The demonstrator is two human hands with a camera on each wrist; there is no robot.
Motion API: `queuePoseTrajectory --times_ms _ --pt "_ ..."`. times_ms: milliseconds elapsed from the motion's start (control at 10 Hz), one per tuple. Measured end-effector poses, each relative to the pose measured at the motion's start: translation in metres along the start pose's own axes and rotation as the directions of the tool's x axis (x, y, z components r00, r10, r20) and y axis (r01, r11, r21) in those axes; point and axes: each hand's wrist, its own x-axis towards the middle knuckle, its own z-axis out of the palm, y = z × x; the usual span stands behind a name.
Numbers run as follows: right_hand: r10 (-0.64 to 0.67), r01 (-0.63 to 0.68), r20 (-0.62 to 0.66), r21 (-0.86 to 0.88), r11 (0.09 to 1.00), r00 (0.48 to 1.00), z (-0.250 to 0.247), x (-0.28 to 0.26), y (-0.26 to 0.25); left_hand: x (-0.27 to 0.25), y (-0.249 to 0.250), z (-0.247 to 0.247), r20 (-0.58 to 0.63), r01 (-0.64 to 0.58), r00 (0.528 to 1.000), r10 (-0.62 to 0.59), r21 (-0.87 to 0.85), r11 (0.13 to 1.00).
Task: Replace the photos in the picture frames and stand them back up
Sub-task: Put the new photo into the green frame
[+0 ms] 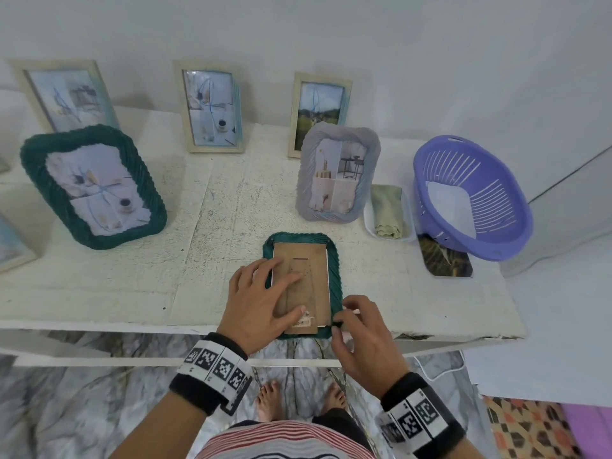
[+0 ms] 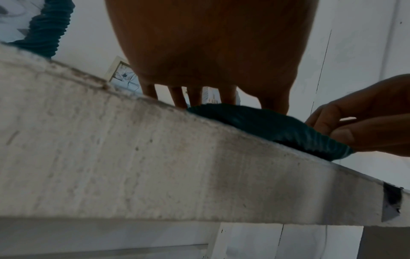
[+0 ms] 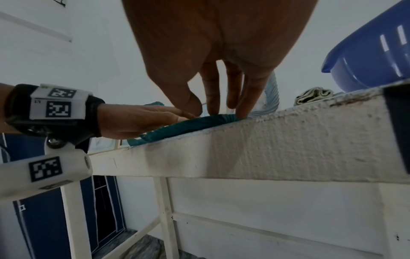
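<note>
A dark green woven picture frame lies face down at the table's front edge, its brown backing board facing up. My left hand lies flat on the board with the fingers spread and straight, pressing it down. My right hand pinches the frame's lower right corner between thumb and fingertips. What sits under those fingertips is hidden. In the left wrist view the frame's rim overhangs the table edge below the left hand's fingers. The right wrist view shows the right hand's fingertips on the green rim.
A large green frame and a grey-blue frame stand mid-table, and three pale wooden frames stand at the back. At the right are a purple basket, a small tray holding a folded cloth, and a loose dark photo.
</note>
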Motion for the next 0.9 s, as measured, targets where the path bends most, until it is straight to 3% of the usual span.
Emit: queuePoseTrajectory --times_ms 300,500,900 --pt "0.148 -0.156 -0.08 -0.104 0.982 0.986 0.007 -0.001 -0.014 0.0 0.001 -0.001 -0.002 0.023 1.0 -0.023 0.009 1.0" --pt "0.285 -0.283 -0.096 0.04 0.958 0.954 0.015 0.0 -0.011 0.0 0.0 0.0 -0.003 0.026 1.0 -0.026 0.009 1.0" --pt "0.22 -0.202 -0.038 0.267 0.942 0.975 0.017 0.0 -0.005 -0.001 -0.001 0.001 -0.008 0.02 1.0 -0.02 0.0 1.0"
